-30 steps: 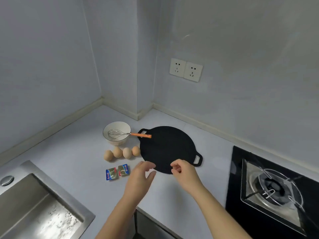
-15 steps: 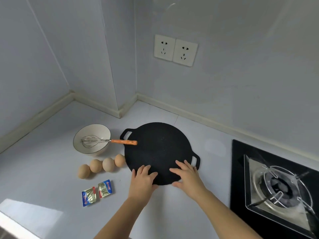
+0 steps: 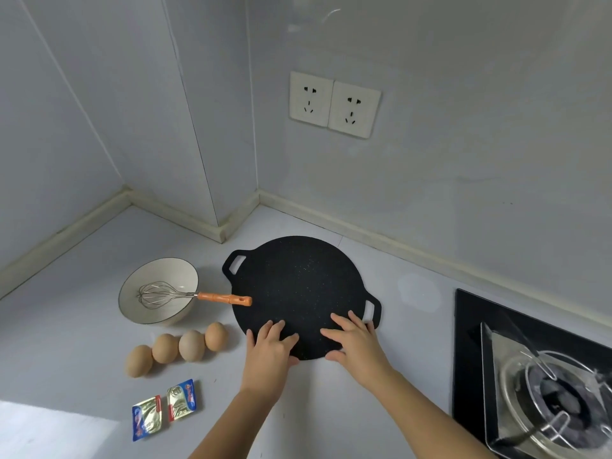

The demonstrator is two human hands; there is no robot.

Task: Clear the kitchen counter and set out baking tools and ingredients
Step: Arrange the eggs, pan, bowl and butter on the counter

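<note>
A flat black round griddle pan with two loop handles lies on the white counter. My left hand rests flat on its near edge, fingers straight. My right hand lies flat on the near right edge, by the right handle. Left of the pan stands a white bowl holding a wire whisk whose orange handle reaches over the pan's rim. Several brown eggs lie in a row in front of the bowl. Two small butter packets lie nearer to me.
A gas stove with a black glass top sits at the right. Two wall sockets are on the back wall above the pan. The counter runs into a wall corner with a boxed column behind the bowl.
Both hands came down from above the counter onto the pan's near edge and now lie flat on it. The view has moved closer and to the right, and the sink has left the frame.
</note>
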